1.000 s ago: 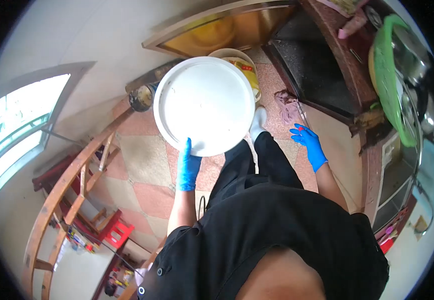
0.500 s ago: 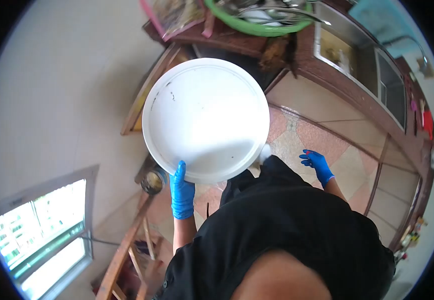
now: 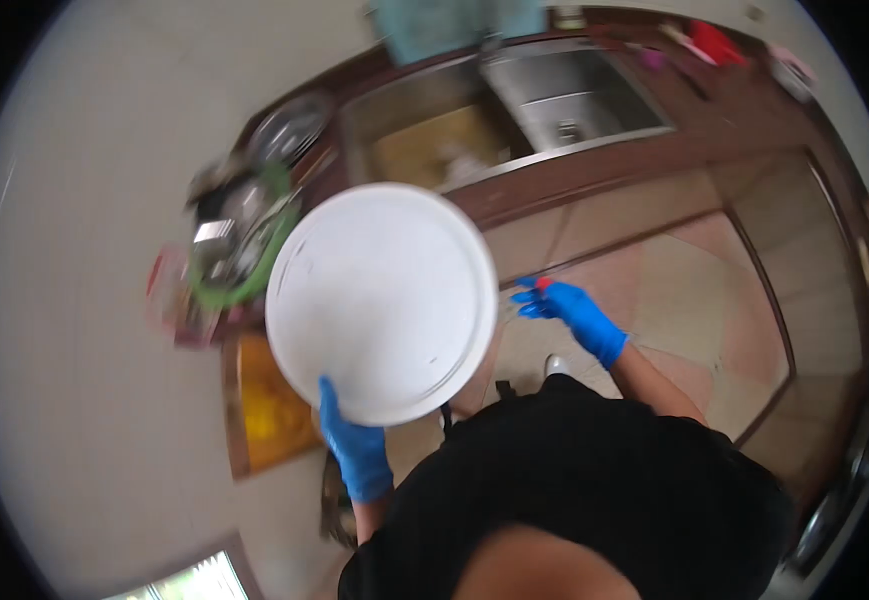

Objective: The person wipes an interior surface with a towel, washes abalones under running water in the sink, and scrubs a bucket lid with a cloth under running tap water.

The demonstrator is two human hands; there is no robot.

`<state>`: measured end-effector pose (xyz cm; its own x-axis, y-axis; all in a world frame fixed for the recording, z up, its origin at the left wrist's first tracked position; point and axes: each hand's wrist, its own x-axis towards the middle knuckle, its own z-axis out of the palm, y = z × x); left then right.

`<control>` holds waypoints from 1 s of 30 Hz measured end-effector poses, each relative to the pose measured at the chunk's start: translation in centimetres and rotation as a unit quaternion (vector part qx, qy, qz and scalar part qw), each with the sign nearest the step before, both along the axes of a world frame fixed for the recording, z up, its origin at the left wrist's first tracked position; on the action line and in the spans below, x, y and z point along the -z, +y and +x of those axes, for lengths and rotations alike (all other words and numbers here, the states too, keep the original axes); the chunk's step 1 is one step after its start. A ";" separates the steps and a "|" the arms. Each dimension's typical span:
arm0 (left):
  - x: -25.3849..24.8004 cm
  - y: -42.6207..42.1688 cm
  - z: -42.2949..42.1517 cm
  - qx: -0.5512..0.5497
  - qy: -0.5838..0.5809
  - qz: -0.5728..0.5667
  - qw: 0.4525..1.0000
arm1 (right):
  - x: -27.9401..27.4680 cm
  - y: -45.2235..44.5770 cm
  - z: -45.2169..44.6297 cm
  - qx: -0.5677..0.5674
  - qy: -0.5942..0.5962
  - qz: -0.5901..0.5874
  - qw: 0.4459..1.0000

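Observation:
My left hand (image 3: 356, 450), in a blue glove, grips the near edge of a large round white lid (image 3: 384, 300), thumb on its upper face and the other fingers hidden below. The lid has a raised rim and a few dark marks. My right hand (image 3: 572, 315), also in a blue glove, hangs to the right of the lid, apart from it, with its fingers spread and slightly bent. A small red spot shows at its fingers; I cannot make out what it is.
Ahead runs a brown counter with a double sink (image 3: 514, 125). A green basin (image 3: 244, 240) of metal kitchenware stands at the left, near a clear lid or bowl (image 3: 292, 130). Below it is an orange-yellow panel (image 3: 272, 405). Red and pink items (image 3: 716, 45) lie at the far right.
My view has swung right toward the sink, which now lies ahead. The lid stays in my left hand. My right hand has come up and closer to the lid.

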<state>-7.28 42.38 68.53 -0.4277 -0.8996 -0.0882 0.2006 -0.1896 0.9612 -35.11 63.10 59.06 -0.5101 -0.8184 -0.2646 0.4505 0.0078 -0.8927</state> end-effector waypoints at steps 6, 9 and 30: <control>0.5 3.5 -9.1 0.063 -0.205 -0.333 0.918 | -3.6 8.1 -8.0 0.109 -0.003 0.012 0.994; -0.5 6.0 -13.3 0.075 -0.210 -0.307 0.925 | -3.1 10.0 -13.3 0.125 -0.003 -0.006 0.992; -0.7 1.9 -39.3 0.269 -0.009 0.077 0.960 | -7.4 8.8 -37.7 0.239 0.182 0.103 0.948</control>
<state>-46.60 44.24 69.23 -0.8244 -0.5239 -0.2142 0.0170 -0.4012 0.9158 -72.80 71.88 66.49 -0.8978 -0.4207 -0.1301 0.1099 0.0722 -0.9913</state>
